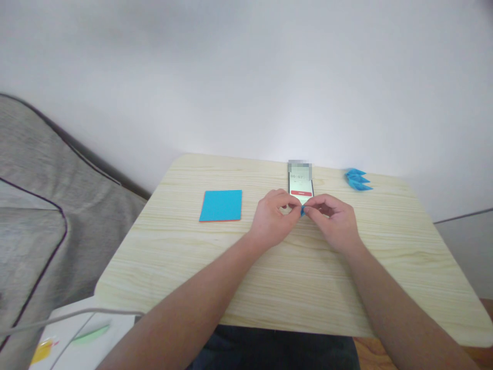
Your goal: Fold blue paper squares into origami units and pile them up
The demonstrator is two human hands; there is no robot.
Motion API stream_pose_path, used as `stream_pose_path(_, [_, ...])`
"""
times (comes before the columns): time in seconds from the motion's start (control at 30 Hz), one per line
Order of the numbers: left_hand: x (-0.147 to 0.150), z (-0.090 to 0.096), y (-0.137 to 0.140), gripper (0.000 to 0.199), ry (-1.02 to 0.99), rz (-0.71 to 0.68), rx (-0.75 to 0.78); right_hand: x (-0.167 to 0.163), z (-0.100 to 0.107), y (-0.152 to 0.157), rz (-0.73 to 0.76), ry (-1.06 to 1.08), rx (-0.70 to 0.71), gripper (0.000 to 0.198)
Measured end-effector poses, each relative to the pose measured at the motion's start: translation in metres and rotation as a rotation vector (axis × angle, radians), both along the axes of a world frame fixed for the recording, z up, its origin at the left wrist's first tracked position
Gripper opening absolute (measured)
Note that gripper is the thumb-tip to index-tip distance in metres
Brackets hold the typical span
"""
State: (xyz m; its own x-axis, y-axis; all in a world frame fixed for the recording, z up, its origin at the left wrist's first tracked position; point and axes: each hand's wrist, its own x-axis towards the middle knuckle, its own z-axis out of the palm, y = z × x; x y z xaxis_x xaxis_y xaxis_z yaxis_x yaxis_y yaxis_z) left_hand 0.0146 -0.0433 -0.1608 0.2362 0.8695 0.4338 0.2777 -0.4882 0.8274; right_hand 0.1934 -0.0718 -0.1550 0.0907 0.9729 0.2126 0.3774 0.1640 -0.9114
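Two hands meet over the desk point(308, 293) — the left hand point(274, 218) and right hand point(336, 221) each pinch a small blue paper point(303, 210), thumb pressed to fingertip, by the phone's point(301, 182) near end. Blue folded pieces point(357, 180) lie near the far right corner — a square stack point(221, 205) sits toward the left edge.

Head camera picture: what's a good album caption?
Left hand and right hand pinch a blue paper piece near a phone.
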Motion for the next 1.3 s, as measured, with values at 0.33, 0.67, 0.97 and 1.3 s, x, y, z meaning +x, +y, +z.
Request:
stream_pose_path(0.33, [0.002,0.002,-0.003,0.01,-0.116,0.004,-0.082,-0.005,0.006,0.001,-0.029,0.195,-0.039,0.004])
stream_pose_path(0.67, [0.002,0.007,-0.003,0.003,-0.369,0.024,-0.169,-0.007,0.003,0.002,-0.042,0.383,-0.079,0.014])
stream_pose_path(0.97, [0.001,0.005,0.004,0.008,-0.561,-0.159,-0.361,0.0,-0.002,0.004,0.071,0.493,-0.265,0.014])
stream_pose_path(1.3, [-0.004,0.003,0.01,0.008,-0.443,-0.265,-0.342,0.007,-0.008,0.005,0.218,0.495,-0.441,0.014])
